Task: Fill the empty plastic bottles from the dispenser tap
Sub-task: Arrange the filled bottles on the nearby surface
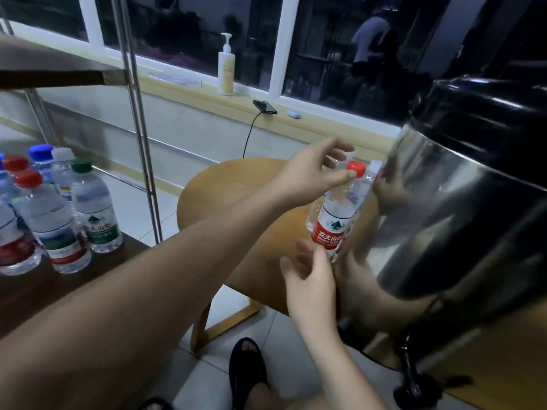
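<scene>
I see the red-cap bottle (330, 220) upright on a round wooden stool (236, 184), just beside the steel dispenser (458, 202). Left hand (310, 176) is slack with its thumb at the cap. Right hand (307, 273) is slack near the base. Tiled floor (130, 205), dark window (192, 31), capped bottles (59, 208) on the left shelf (29, 294).

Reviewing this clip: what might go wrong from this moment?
1. The red-capped bottle stands tight against other clear bottles on the stool; the left hand or right hand, both open, might topple them.
2. Its cap is on; it must come off before the tap, or nothing fills.
</scene>
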Demonstrator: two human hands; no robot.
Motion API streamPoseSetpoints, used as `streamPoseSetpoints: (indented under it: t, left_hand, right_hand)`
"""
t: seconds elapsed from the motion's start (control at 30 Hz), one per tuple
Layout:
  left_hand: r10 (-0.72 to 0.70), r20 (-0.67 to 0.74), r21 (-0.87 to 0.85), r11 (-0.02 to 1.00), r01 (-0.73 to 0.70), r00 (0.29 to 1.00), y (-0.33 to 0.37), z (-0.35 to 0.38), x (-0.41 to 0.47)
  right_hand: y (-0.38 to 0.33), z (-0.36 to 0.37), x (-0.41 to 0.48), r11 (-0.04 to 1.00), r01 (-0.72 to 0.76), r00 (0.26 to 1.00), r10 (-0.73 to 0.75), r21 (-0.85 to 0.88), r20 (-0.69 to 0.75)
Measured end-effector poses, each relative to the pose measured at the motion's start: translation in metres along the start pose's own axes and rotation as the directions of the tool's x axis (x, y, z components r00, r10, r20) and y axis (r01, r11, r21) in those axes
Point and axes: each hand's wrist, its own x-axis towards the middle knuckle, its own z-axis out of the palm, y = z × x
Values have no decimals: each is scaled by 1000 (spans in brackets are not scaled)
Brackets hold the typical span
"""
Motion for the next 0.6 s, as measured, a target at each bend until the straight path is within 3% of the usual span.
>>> streamPoseSetpoints:
  t: [0.2, 0.4, 0.6]
  left_hand:
    - [56, 158, 195, 977, -87, 986, 2, 16, 28]
    - [-6, 162, -61, 998, 17, 987, -13, -20, 9]
    - [-8, 180, -111, 993, 28, 984, -11, -50, -12]
  right_hand:
    - [-10, 2, -9, 1000, -13, 998, 12, -21, -60]
    - [-16, 17, -3, 1000, 17, 991, -18, -9, -129]
    - [-24, 30, 22, 999, 47, 964, -50, -15, -260]
